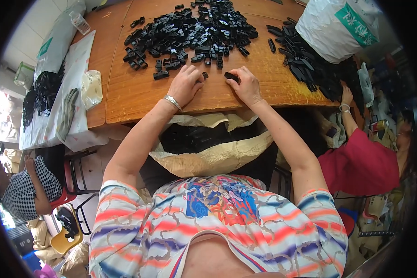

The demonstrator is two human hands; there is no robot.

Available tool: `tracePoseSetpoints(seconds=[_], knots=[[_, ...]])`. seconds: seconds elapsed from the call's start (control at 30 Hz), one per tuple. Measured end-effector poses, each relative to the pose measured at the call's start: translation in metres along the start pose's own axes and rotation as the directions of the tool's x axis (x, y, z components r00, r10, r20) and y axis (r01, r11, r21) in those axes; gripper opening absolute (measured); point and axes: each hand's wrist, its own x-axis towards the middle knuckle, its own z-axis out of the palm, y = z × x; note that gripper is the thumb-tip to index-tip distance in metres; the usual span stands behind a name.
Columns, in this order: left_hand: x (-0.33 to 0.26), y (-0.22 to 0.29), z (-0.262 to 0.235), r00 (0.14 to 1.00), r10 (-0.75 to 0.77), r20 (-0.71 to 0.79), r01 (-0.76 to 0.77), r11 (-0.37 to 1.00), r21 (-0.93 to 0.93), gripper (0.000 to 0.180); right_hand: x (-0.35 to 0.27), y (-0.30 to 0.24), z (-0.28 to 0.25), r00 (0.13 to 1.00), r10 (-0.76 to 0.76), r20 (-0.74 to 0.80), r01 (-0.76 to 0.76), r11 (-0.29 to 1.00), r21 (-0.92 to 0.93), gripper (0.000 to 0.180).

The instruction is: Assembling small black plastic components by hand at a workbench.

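My left hand (185,87), a silver bracelet at its wrist, is closed near the table's front edge. A small black plastic piece (205,75) shows at its fingertips. Just to the right, my right hand (247,87) pinches a longer black plastic part (231,77) between thumb and fingers. The two pieces are apart. Beyond my hands spreads a large heap of small black plastic parts (185,39). Below my forearms, at my lap, an open tan sack (208,160) holds black pieces in its shadowed inside.
Long flat black parts (301,65) lie in a pile at the right, beside a full white plastic bag (333,32). A co-worker's hand (346,96) touches that pile. At left lie a glove (68,111) and a clear bag (92,89). Another person (28,190) sits far left.
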Motion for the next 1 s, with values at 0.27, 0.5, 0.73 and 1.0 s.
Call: tracePoseSetpoints(seconds=[0.27,0.5,0.73,1.0], knots=[[-0.01,-0.002,0.0,0.995,0.083,0.046,-0.083,0.997,0.004,0.02,0.002,-0.016,-0.004,0.995,0.048,0.092,-0.054,0.996,0.067,0.022],[-0.011,-0.003,-0.007,0.983,-0.183,-0.008,0.179,0.966,-0.185,0.04,0.016,-0.053,0.005,0.988,-0.094,0.123,0.069,0.978,0.198,0.019],[-0.01,-0.014,0.002,0.991,-0.136,0.02,0.136,0.99,-0.04,0.03,0.014,-0.064,0.019,0.974,-0.162,0.159,0.147,0.984,0.101,0.022],[-0.01,-0.015,0.004,0.99,-0.141,0.021,0.142,0.989,-0.048,0.024,0.014,-0.062,0.013,0.959,-0.155,0.235,0.16,0.987,-0.001,0.022]])
